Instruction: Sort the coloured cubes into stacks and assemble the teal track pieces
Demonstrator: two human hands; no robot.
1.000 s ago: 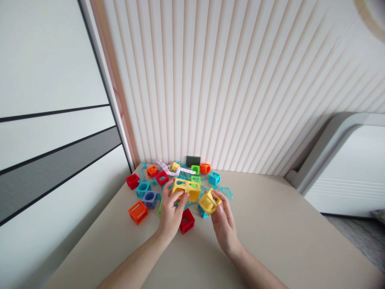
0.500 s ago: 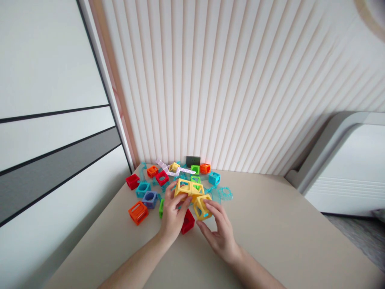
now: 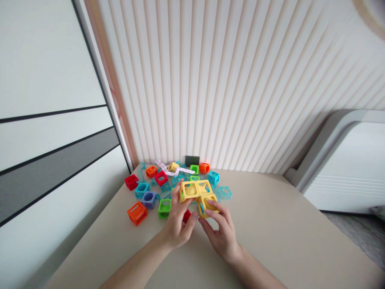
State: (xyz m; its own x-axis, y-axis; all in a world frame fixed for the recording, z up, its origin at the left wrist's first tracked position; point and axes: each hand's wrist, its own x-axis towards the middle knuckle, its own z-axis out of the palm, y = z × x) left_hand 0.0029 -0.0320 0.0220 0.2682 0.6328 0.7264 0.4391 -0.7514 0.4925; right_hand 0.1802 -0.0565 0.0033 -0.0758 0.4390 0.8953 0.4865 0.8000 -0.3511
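Observation:
Both hands meet over a beige table (image 3: 270, 224), near a scatter of hollow plastic cubes. My left hand (image 3: 177, 224) grips a pair of joined yellow cubes (image 3: 194, 188) from the left, thumb up on their side. My right hand (image 3: 221, 233) pinches a third yellow cube (image 3: 207, 202) pressed against the underside of that pair. A red cube (image 3: 186, 215) lies partly hidden under my left fingers. A green cube (image 3: 164, 208) sits just left of my left hand.
Loose cubes lie to the left and behind: orange (image 3: 137, 212), blue (image 3: 149, 199), teal (image 3: 142, 188), red (image 3: 131, 181), another teal (image 3: 213, 177). Clear teal pieces (image 3: 224, 193) and a white strip (image 3: 168, 168) lie among them. A ribbed wall (image 3: 225, 92) stands behind; a white cabinet (image 3: 351, 168) at right.
My right hand brought the single yellow cube leftward and pressed it against the yellow pair. My left hand turned the pair slightly, uncovering the green cube beside it.

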